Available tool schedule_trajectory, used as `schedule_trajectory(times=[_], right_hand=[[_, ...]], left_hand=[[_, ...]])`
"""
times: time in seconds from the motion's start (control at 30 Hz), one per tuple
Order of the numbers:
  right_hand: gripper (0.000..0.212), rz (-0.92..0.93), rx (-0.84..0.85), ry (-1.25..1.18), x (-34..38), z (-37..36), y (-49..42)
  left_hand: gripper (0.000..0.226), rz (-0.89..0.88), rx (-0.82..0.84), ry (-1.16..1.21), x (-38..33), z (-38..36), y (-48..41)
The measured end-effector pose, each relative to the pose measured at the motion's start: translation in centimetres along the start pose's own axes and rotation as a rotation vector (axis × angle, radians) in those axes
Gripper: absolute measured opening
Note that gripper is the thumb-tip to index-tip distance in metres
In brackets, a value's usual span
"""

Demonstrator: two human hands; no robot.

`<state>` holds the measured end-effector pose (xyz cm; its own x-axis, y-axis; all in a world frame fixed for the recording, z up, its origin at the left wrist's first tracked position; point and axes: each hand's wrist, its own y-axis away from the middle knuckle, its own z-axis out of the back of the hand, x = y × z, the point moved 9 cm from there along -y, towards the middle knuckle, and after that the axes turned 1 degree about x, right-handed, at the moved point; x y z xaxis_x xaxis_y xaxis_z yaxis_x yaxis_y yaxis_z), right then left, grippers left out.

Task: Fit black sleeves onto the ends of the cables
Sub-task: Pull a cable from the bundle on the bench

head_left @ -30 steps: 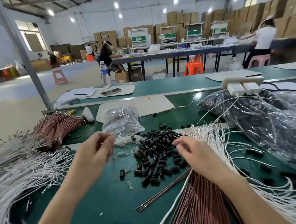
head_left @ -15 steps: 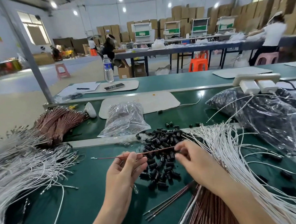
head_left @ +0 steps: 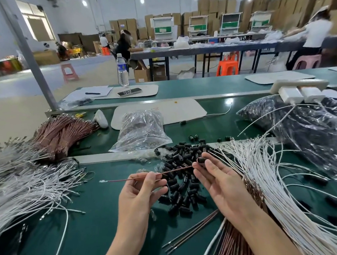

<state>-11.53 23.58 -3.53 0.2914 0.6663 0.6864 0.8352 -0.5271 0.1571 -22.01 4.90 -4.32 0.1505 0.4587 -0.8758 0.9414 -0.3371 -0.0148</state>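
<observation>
The left hand (head_left: 140,190) pinches a thin brown cable (head_left: 123,179) between thumb and fingers, holding it level above the green counter (head_left: 94,220). Its metal-tipped end juts out to the left. The cable's other end reaches the right hand (head_left: 218,181), which pinches one black sleeve (head_left: 201,160) at its fingertips, just above that end (not visibly slid on). Both hands hover over the pile of loose sleeves (head_left: 182,197).

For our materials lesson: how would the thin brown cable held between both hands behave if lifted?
Probably fairly stiff: the brown cable runs straight from the right hand, holding a black sleeve, past the left hand, its free end barely drooping. Likely light: fingertip pinches hold it.
</observation>
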Motion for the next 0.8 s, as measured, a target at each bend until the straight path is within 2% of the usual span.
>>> schedule_trajectory(times=[0.23, 0.47, 0.63, 0.8], right_hand=[[0.026, -0.029, 0.014, 0.009, -0.3, 0.3, 0.7], [0.026, -0.029, 0.006, 0.013, -0.2, 0.6, 0.8], [0.028, -0.056, 0.042, 0.031, -0.7, 0.0, 1.0], [0.028, -0.075, 0.045, -0.010, -0.9, -0.3, 1.2]], left_hand=[[0.042, -0.006, 0.003, -0.006, -0.2, 0.2, 0.2], [0.037, -0.011, 0.003, -0.006, -0.4, 0.3, 0.4], [0.020, -0.008, 0.013, -0.010, -0.4, -0.1, 0.3], [0.024, 0.031, 0.035, 0.028, 0.0, -0.2, 0.3]])
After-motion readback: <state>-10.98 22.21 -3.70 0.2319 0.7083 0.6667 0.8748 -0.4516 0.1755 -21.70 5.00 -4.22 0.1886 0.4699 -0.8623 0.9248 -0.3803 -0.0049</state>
